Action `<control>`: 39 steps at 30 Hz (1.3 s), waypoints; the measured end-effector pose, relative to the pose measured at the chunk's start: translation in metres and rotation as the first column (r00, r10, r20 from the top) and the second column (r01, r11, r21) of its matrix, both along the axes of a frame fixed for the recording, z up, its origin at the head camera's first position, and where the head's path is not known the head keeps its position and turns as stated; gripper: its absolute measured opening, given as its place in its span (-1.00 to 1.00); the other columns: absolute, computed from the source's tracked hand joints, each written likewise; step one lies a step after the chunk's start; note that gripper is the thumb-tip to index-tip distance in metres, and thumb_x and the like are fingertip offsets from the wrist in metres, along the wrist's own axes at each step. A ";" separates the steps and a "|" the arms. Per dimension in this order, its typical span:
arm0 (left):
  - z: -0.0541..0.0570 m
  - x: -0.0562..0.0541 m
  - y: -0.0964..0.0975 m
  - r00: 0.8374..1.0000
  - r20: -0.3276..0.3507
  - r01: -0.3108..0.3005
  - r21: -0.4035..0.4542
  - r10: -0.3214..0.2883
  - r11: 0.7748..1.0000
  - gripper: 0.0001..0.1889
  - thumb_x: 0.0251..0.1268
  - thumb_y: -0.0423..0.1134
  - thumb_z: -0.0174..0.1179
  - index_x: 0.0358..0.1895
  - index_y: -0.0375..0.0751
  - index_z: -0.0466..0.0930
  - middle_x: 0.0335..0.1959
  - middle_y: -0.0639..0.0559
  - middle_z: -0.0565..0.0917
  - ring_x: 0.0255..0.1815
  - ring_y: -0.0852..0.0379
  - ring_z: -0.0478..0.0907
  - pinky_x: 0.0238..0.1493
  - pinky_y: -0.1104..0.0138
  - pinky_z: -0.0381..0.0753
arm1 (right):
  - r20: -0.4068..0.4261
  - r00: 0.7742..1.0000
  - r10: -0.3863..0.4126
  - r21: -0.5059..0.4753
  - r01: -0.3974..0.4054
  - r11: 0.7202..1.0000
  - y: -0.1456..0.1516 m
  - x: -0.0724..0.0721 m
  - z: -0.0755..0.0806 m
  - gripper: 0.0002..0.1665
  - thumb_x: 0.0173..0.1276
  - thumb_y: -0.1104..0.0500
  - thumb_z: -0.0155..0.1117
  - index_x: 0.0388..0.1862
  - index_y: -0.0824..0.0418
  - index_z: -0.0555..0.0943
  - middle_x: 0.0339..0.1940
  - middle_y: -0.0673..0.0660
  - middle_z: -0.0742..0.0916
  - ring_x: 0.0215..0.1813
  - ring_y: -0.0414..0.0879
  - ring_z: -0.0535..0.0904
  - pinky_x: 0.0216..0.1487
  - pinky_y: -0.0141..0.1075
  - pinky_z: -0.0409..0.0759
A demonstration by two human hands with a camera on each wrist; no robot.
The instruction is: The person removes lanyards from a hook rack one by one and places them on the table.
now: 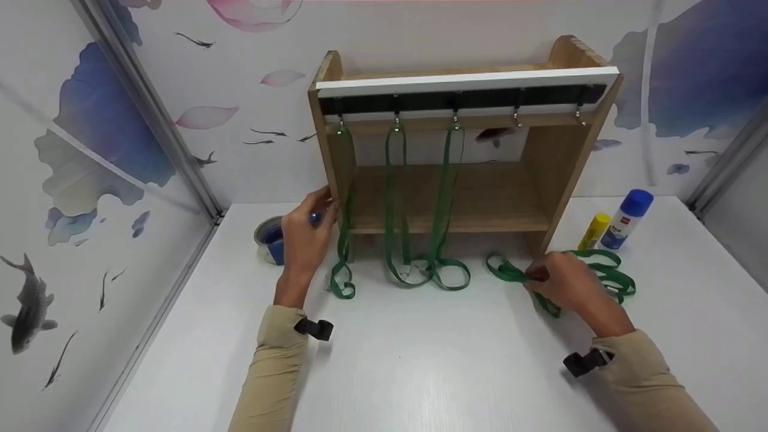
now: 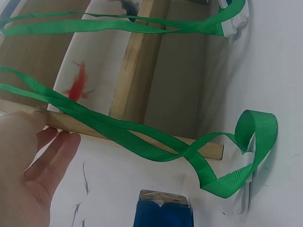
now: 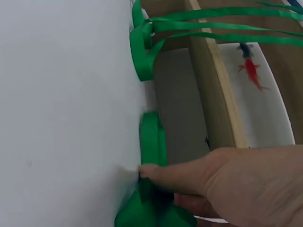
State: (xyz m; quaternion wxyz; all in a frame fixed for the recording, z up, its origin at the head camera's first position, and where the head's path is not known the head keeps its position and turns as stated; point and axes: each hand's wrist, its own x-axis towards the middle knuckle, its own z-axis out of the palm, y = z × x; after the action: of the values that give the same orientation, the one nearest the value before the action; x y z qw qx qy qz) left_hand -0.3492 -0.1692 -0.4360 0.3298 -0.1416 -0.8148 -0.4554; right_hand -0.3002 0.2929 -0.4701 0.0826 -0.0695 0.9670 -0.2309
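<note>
1. The right hand (image 1: 567, 285) has a green ribbon lanyard (image 1: 509, 274) pinched between thumb and fingers, low against the white tabletop (image 1: 420, 366).
2. A loop of that lanyard pokes out just left of the pinch. More green ribbon loops (image 1: 624, 283) lie just right of it; whether they belong to the same lanyard cannot be told.
3. The left hand (image 1: 307, 231) grasps the edge of the left side panel (image 1: 327, 150) of a wooden rack, its fingers on the panel's outer face.
4. Between the two grips, three green lanyards (image 1: 442, 192) hang, their lower ends touching the tabletop. The closest falls just right of the left grip.
5. Higher than both grips, a white rail with a black strip (image 1: 489, 101) crosses the rack's front and bears five metal hooks; the three lanyards hang from the three leftmost.
6. Just left of the left grip and partly hidden by it is a blue tape dispenser (image 1: 275, 250).
7. Beyond the right grip, a yellow glue stick (image 1: 594, 231) and a larger white glue stick with a blue cap (image 1: 626, 221) stand side by side.
</note>
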 end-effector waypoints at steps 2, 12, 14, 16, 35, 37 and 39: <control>0.000 0.000 0.000 1.000 -0.013 0.002 -0.001 -0.002 1.000 -0.64 0.59 -0.20 0.33 0.34 -0.15 0.71 0.17 -0.04 0.85 0.08 0.10 0.84 -0.03 0.26 0.88 | -0.001 0.999 -0.043 -0.003 0.043 0.999 0.004 0.000 -0.001 -0.64 0.43 0.21 0.54 0.13 0.35 0.80 -0.10 0.29 0.86 -0.14 0.07 0.75 0.09 0.11 0.84; 0.000 -0.002 0.001 1.000 -0.013 -0.001 -0.004 0.001 1.000 -0.66 0.60 -0.23 0.31 0.33 -0.17 0.71 0.17 -0.06 0.84 0.10 0.10 0.83 0.00 0.21 0.88 | 0.029 0.997 -0.070 -0.022 0.071 0.997 0.005 0.000 0.002 -0.52 0.42 0.09 0.59 0.19 0.34 0.78 -0.10 0.28 0.85 -0.16 0.03 0.74 -0.06 -0.07 0.86; 0.000 -0.002 0.001 1.000 -0.007 -0.005 -0.002 0.005 1.000 -0.66 0.61 -0.22 0.31 0.33 -0.16 0.71 0.17 -0.05 0.84 0.10 0.11 0.83 0.01 0.21 0.88 | 0.032 0.996 -0.083 -0.013 0.083 0.996 0.002 0.000 0.005 -0.45 0.40 0.01 0.60 0.21 0.34 0.76 -0.08 0.30 0.84 -0.15 0.05 0.73 -0.09 -0.10 0.85; 0.000 -0.001 0.001 1.000 -0.003 -0.006 0.006 0.006 1.000 -0.66 0.60 -0.22 0.31 0.33 -0.15 0.71 0.18 -0.04 0.84 0.11 0.10 0.83 0.01 0.20 0.88 | 0.011 0.995 -0.095 -0.007 0.095 0.995 -0.005 0.001 0.010 -0.39 0.41 -0.06 0.59 0.23 0.34 0.75 -0.03 0.33 0.83 -0.12 0.10 0.74 -0.10 -0.10 0.85; -0.003 -0.001 0.000 1.000 -0.008 -0.005 -0.001 0.005 1.000 -0.66 0.61 -0.22 0.31 0.32 -0.16 0.72 0.17 -0.06 0.85 0.09 0.09 0.84 -0.01 0.33 0.85 | -0.503 0.828 -0.246 -0.559 -0.095 0.824 -0.139 0.002 0.042 -0.59 0.48 0.10 0.54 0.23 0.22 0.80 0.13 0.21 0.87 0.07 0.12 0.88 0.07 0.01 0.86; -0.003 -0.001 0.001 1.000 -0.007 -0.001 0.005 0.001 1.000 -0.66 0.60 -0.22 0.31 0.32 -0.16 0.71 0.18 -0.06 0.84 0.10 0.10 0.84 -0.01 0.34 0.85 | -0.496 0.829 -0.257 -0.575 -0.091 0.813 -0.145 -0.001 0.043 -0.60 0.49 0.07 0.53 0.21 0.21 0.81 0.13 0.20 0.87 0.05 0.10 0.88 0.06 0.00 0.87; -0.003 -0.001 0.002 1.000 -0.005 0.005 0.013 -0.005 1.000 -0.66 0.60 -0.22 0.32 0.32 -0.16 0.71 0.18 -0.06 0.84 0.10 0.09 0.84 -0.01 0.34 0.85 | -0.486 0.832 -0.267 -0.585 -0.082 0.807 -0.149 -0.003 0.044 -0.61 0.48 0.04 0.54 0.18 0.19 0.83 0.12 0.19 0.88 0.04 0.08 0.89 0.06 -0.02 0.87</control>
State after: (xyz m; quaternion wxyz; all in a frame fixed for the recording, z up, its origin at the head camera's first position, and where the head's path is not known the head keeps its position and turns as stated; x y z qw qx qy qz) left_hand -0.3506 -0.1673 -0.4386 0.3316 -0.1423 -0.8106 -0.4612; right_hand -0.3028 0.1439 -0.4265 -0.2337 -0.1049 0.8332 -0.4900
